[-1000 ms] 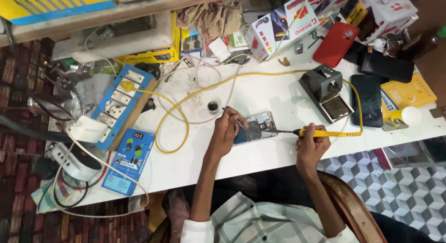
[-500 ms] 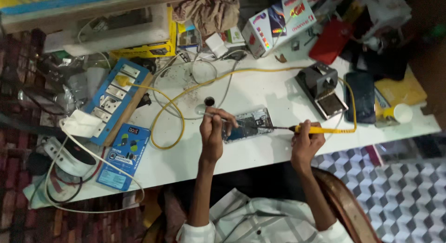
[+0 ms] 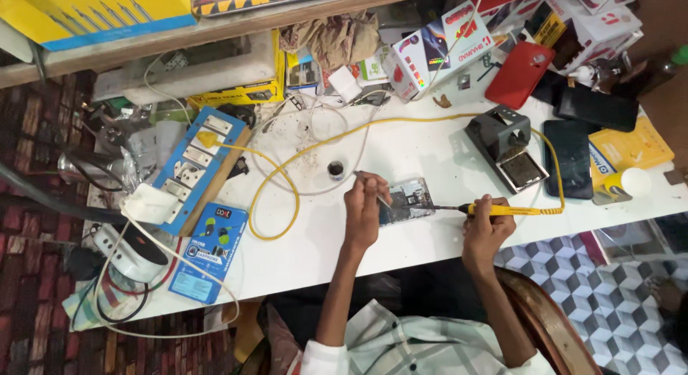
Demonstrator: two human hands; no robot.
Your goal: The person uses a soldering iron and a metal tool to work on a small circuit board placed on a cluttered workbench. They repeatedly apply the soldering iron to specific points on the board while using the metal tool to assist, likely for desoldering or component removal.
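Observation:
An opened phone with its circuit board showing lies on the white table. My left hand rests at its left edge and pinches thin metal tweezers whose tips reach over the board. My right hand grips a yellow-handled soldering iron, its dark tip touching the phone's right edge. The iron's yellow cable loops left across the table to a blue switch board. A small dark pot sits just above my left hand.
A grey soldering stand sits right of the phone, beside two dark phones and a red case. Boxes crowd the back edge. A blue packet, white extension reel and cables lie at the left.
The view has shifted slightly. Both hands stay at the phone; my left hand has lifted the tweezers a little over the board, and the iron tip remains at the phone's right edge.

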